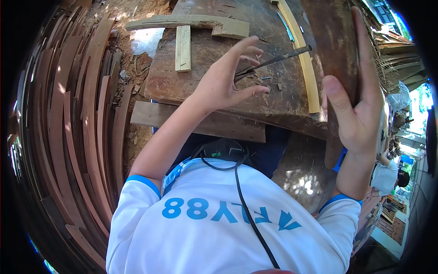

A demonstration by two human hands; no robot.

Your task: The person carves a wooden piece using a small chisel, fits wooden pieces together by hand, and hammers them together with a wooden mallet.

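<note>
My left hand (pixel 223 82) is over the workbench (pixel 205 55), its fingers curved and spread apart with nothing gripped between them. A long dark metal tool (pixel 278 57) lies beside its fingers, one end partly hidden by the hand and the other crossing a pale curved wood strip (pixel 308 75). My right hand (pixel 358 114) holds a large dark wooden board (pixel 331 45) at the right, thumb on its near face and fingers stretched along its far edge. The board stands tilted up past the bench's edge.
A notched pale wood piece (pixel 196 20) and a short pale block (pixel 183 49) lie on the bench at the upper left. Another plank (pixel 196 121) runs along the near edge. Long reddish boards (pixel 86 105) are stacked at the left. A person (pixel 385 176) is far right.
</note>
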